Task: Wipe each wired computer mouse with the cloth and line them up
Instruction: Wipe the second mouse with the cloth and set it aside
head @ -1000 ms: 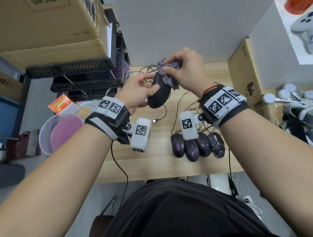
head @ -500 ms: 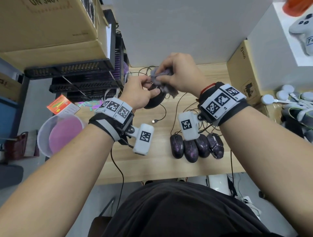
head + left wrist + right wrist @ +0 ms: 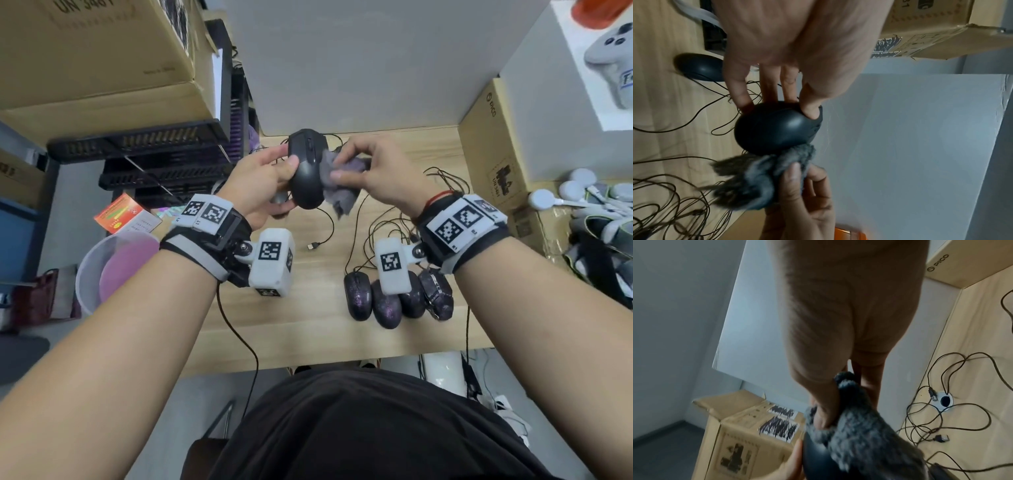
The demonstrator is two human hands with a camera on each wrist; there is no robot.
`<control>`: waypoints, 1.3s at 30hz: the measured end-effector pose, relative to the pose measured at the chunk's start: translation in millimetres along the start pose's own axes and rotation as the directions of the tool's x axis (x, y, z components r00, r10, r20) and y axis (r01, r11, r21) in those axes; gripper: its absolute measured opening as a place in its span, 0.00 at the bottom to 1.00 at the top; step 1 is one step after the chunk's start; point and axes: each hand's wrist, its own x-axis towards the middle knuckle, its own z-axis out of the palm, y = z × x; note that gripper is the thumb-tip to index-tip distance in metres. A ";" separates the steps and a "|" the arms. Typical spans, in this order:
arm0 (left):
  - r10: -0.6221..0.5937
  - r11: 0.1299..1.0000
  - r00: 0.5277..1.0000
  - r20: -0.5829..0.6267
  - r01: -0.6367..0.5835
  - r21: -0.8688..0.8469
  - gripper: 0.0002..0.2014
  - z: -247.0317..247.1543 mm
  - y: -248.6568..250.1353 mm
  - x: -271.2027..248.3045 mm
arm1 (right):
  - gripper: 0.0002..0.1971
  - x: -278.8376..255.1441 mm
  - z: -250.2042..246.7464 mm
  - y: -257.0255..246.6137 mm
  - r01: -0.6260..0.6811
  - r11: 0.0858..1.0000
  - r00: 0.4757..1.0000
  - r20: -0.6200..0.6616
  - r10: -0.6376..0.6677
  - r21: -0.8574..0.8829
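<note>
Mouse (image 3: 306, 171), black, held up above the desk (image 3: 308, 329) in the head view. Left hand (image 3: 263, 181) grips it from the side, thumb on the near flank, fingers behind. Right hand (image 3: 376, 171) pinches a bunched grey cloth (image 3: 339, 186) against the mouse's right flank. Judged light, hard-shelled and smooth, likely slick; best held at the waist by both flanks, as now. Its cord trails to the desk and could snag. Cloth is soft and fuzzy, with no fixed shape, so any bunch serves as a hold. Count: four mice (image 3: 397, 298) side by side, touching, at the near right of the desk; one more dark mouse (image 3: 279, 198) partly hidden under the left hand; one in hand. Six seen, possibly more hidden. One cloth.

Left wrist view: thumb (image 3: 812, 108) and fingers (image 3: 740, 91) clamp the rounded rear of the mouse (image 3: 774, 128); the cloth (image 3: 760, 175) touches its lower side, held between the other hand's thumb and fingers. A second mouse (image 3: 698, 66) lies on the desk behind, among loose cords (image 3: 674, 194).

Right wrist view: blurred. Fingers (image 3: 824, 402) curl into the cloth (image 3: 865, 434), which is draped over the mouse (image 3: 818, 464). Cords and one plug (image 3: 941, 438) lie on the desk.
</note>
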 end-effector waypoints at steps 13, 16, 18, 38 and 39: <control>0.001 0.998 0.986 0.166 0.010 -0.068 0.14 -2.1 2.3 -3.9 | 0.08 4.4 -8.7 -14.6 -0.014 0.965 0.999 -0.027 0.022 0.262; 0.004 0.999 0.976 0.218 0.006 -0.049 0.24 4.6 -1.3 -6.2 | 0.07 14.3 -6.0 -16.0 0.021 0.936 0.974 -0.218 0.060 0.351; 0.013 0.995 0.987 0.159 0.004 -0.103 0.17 7.3 0.9 -4.1 | 0.07 11.6 -0.4 -18.7 0.049 0.930 0.976 -0.216 0.033 0.364; -0.025 0.981 0.998 -0.063 0.013 -0.194 0.05 8.2 9.7 3.5 | 0.11 -2.4 2.9 -13.7 0.123 0.980 0.992 0.052 -0.116 -0.157; -0.020 0.980 0.998 -0.055 0.009 -0.197 0.07 6.9 10.5 3.6 | 0.11 -1.3 0.1 -9.3 0.074 0.993 0.996 -0.034 -0.077 -0.097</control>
